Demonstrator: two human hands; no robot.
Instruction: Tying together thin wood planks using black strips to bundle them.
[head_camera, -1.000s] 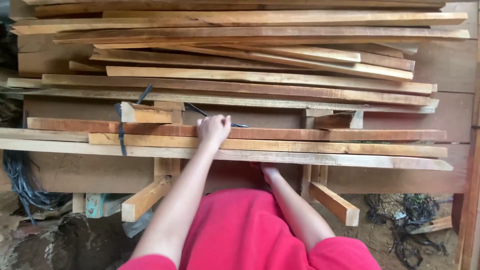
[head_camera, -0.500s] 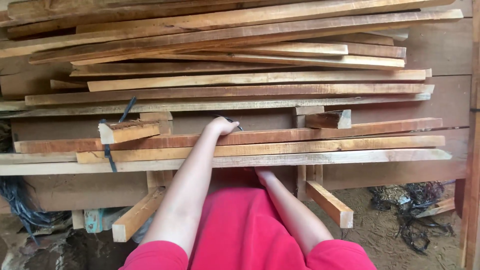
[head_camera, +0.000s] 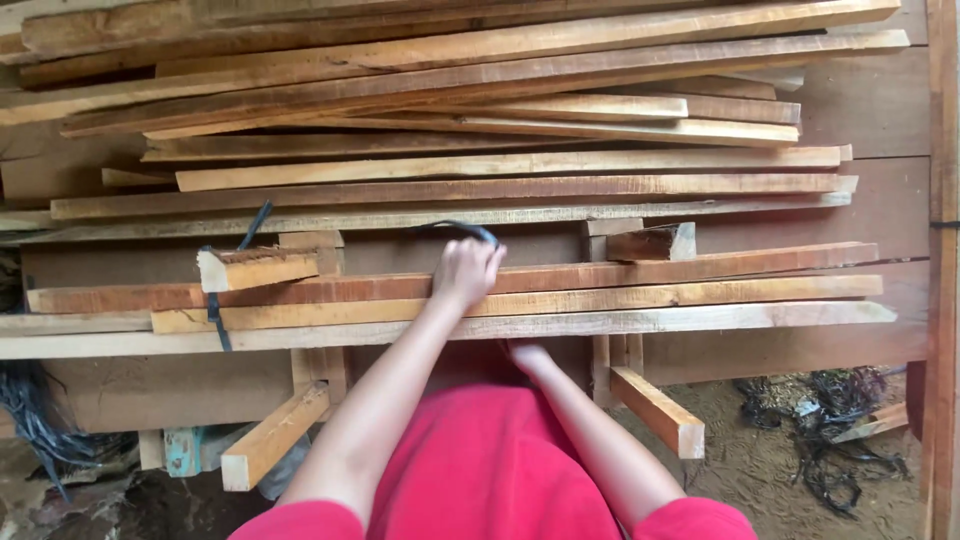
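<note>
Right hand (head_camera: 527, 357) near, under slats, fingers hidden, grip cannot be told | left hand (head_camera: 466, 270) reaching far over slats (head_camera: 600, 300), fingers curled round black strap (head_camera: 460, 229) | strap looks light, limp; take it at the loop | slats long, stiff, rough-sawn | plank stack (head_camera: 500, 110) far.
</note>
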